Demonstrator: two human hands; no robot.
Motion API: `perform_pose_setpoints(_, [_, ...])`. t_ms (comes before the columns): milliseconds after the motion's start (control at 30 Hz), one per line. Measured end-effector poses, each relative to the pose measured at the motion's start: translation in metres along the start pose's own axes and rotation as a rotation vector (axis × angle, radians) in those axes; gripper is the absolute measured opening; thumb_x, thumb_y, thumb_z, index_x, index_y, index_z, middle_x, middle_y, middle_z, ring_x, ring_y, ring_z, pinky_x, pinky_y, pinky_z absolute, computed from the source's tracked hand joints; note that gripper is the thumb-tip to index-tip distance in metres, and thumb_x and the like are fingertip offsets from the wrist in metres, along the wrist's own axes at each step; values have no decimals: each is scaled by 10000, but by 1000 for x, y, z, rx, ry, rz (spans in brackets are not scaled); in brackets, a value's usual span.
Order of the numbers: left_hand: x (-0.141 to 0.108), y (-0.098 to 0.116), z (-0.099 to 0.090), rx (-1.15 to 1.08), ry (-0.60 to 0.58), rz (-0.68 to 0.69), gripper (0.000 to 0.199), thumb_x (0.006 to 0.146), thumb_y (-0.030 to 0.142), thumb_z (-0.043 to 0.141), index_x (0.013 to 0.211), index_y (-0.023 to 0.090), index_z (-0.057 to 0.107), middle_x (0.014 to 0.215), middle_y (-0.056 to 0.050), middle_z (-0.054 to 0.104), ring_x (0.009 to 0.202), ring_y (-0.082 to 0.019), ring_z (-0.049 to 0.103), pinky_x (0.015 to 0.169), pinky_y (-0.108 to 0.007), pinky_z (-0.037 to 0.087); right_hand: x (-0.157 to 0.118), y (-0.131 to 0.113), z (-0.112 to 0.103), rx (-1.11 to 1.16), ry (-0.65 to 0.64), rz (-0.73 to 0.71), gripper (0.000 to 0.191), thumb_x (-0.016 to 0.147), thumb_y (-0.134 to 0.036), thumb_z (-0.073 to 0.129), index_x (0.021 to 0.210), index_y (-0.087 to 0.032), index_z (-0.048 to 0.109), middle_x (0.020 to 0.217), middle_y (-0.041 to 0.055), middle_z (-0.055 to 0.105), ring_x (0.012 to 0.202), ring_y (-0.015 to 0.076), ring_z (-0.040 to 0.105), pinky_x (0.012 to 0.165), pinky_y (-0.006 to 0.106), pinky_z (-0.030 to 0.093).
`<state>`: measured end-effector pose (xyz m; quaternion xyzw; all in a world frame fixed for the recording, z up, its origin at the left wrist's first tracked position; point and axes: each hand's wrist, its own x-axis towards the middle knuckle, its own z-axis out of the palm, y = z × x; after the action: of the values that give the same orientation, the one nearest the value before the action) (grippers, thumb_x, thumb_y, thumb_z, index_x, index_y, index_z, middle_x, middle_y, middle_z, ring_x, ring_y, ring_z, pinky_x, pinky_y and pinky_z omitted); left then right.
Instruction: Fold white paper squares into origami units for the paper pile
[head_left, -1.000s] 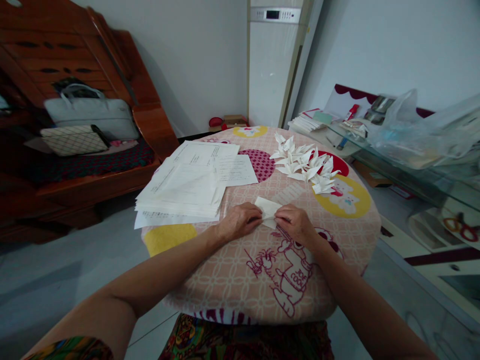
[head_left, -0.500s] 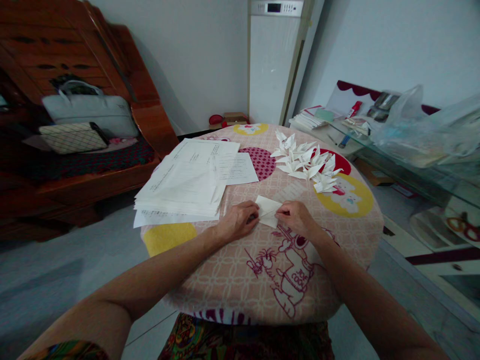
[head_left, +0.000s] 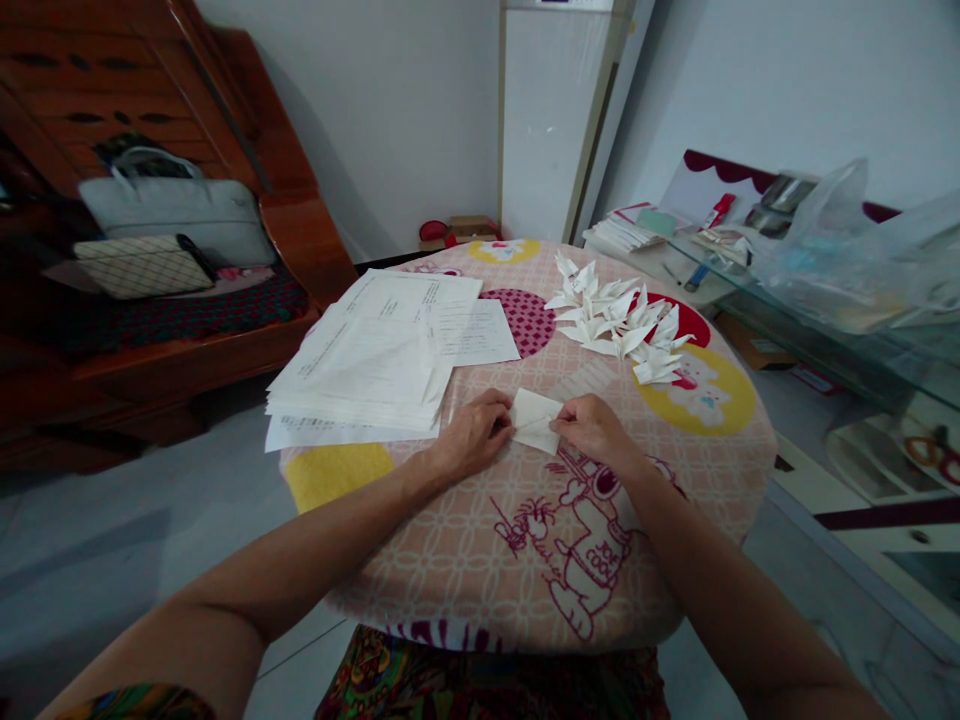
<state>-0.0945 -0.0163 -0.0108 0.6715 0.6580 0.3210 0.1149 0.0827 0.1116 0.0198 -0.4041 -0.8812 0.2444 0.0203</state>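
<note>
A small folded square of white paper (head_left: pixel 534 420) lies on the patterned tablecloth (head_left: pixel 450 540) between my two hands. My left hand (head_left: pixel 478 430) has its fingers curled at the paper's left edge, touching it. On the right side, my right hand (head_left: pixel 592 428) pinches the paper's edge between thumb and forefinger. Beyond my right hand sits a cluster of folded white paper cranes (head_left: pixel 619 315). To the left of the paper is a stack of printed sheets (head_left: pixel 360 350), with one sheet (head_left: pixel 480 332) jutting out to its right.
A wooden bench (head_left: pixel 292 240) with a pale blue bag (head_left: pixel 180 215) and a checked purse (head_left: pixel 146 267) stands at left. To the right, a glass shelf (head_left: pixel 825 320) carries plastic bags (head_left: pixel 817 250). A tall white cabinet-like unit (head_left: pixel 551 120) rises behind the round table.
The view has tilted slightly downward. My hands stay at the small folded paper, with only a slight shift of the fingers; the cranes and stack lie as before.
</note>
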Motion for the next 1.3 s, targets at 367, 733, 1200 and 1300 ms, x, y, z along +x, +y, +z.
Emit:
perform_pose_setpoints(367, [2, 4, -2, 11, -2, -32, 89, 788, 125, 632, 705, 144, 608, 1024, -93, 628, 889, -193, 621, 801, -334, 513, -4, -6, 0, -94, 15, 38, 168, 812, -274, 648, 830, -159, 769, 815, 73, 755, 739, 164, 659, 635, 243, 391])
perform_pose_setpoints(733, [7, 7, 0, 33, 8, -75, 119, 759, 99, 610, 649, 144, 598, 979, -84, 635, 827, -182, 624, 772, -324, 516, -4, -7, 3, -125, 35, 60, 185, 842, -294, 641, 851, -170, 779, 853, 81, 763, 787, 180, 674, 641, 256, 394])
perform_pose_setpoints(1200, [2, -2, -15, -28, -31, 1, 65, 684, 88, 666, 685, 149, 645, 1019, -77, 640, 896, -183, 634, 797, -316, 518, -6, -9, 3, -126, 44, 75, 196, 835, -286, 624, 854, -169, 779, 843, 84, 766, 787, 184, 683, 645, 254, 406])
perform_pose_setpoints(1300, [2, -1, -14, -26, -31, -16, 54, 707, 104, 661, 691, 153, 646, 1015, -70, 645, 884, -178, 633, 781, -309, 522, -6, -10, 3, -131, 48, 78, 198, 837, -284, 620, 857, -169, 780, 853, 86, 768, 795, 182, 684, 652, 249, 411])
